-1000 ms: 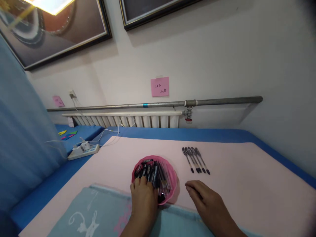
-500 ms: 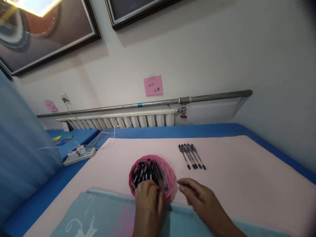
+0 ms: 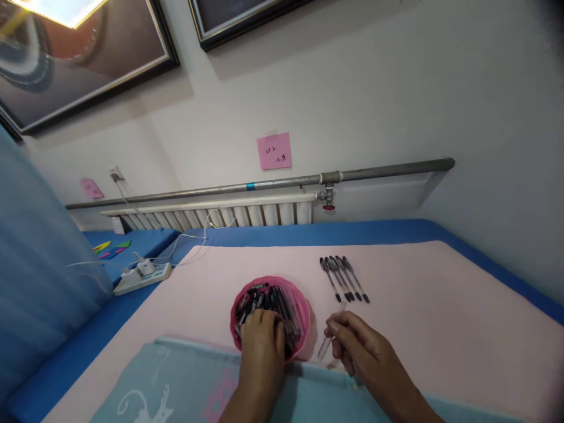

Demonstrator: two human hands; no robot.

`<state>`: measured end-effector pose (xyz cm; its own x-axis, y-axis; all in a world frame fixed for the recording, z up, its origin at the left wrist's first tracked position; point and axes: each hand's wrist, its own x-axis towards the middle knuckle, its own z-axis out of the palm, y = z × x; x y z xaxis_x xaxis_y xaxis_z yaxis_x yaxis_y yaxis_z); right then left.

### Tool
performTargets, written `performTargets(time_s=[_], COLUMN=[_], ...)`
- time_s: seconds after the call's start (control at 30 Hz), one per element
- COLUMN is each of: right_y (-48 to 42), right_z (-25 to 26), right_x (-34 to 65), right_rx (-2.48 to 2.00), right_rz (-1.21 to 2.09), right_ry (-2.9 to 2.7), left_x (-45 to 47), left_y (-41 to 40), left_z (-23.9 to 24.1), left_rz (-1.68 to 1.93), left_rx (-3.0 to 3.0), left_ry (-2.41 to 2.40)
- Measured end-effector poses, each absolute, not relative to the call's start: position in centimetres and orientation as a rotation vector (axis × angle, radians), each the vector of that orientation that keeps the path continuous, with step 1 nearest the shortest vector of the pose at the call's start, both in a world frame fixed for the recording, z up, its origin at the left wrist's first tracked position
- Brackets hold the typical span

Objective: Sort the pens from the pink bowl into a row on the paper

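Observation:
A pink bowl (image 3: 268, 284) full of black pens and pen parts sits on the pale pink mat (image 3: 423, 305). My left hand (image 3: 261, 343) reaches into its near side, fingers curled down among the pens; what they grip is hidden. My right hand (image 3: 356, 346) hovers just right of the bowl, pinching a clear pen barrel (image 3: 328, 341) that slants up to the right. Beyond that hand, several assembled black pens (image 3: 344, 278) lie side by side in a row on the mat.
A pale blue towel (image 3: 176, 388) with a white pattern lies at the near edge. A white power strip (image 3: 141, 276) with cables rests on the blue surface at left. A radiator (image 3: 211, 216) and pipe run along the back wall under a pink note (image 3: 274, 151).
My right hand now holds a clear pen barrel; earlier it lay empty on the mat. My left hand stayed in the bowl, shifting slightly. The view has swung a little to the left.

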<state>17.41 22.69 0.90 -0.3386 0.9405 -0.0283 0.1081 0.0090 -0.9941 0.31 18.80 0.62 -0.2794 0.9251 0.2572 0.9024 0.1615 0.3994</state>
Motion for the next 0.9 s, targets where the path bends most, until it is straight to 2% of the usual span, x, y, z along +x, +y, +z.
performTargets(time_s=[0.07, 0.17, 0.6, 0.9], right_y=[22.7, 22.4, 22.4, 22.4], right_z=[0.9, 0.9, 0.8, 0.7], right_x=[17.5, 17.3, 17.3, 17.3], right_rx=[-1.129, -1.139, -1.11, -1.099], right_rz=[1.402, 1.39, 1.273, 1.313], right_ry=[-1.561, -1.605, -1.707, -1.688], left_x=[0.1, 0.3, 0.0, 0.3], left_y=[20.3, 21.9, 23.2, 24.2], left_z=[1.4, 1.8, 2.5, 2.7], left_rz=[0.441, 0.255, 0.079, 0.052], left_rx=[1.782, 1.741, 1.687, 1.619], left_ry=[2.475, 2.524, 2.376, 2.347])
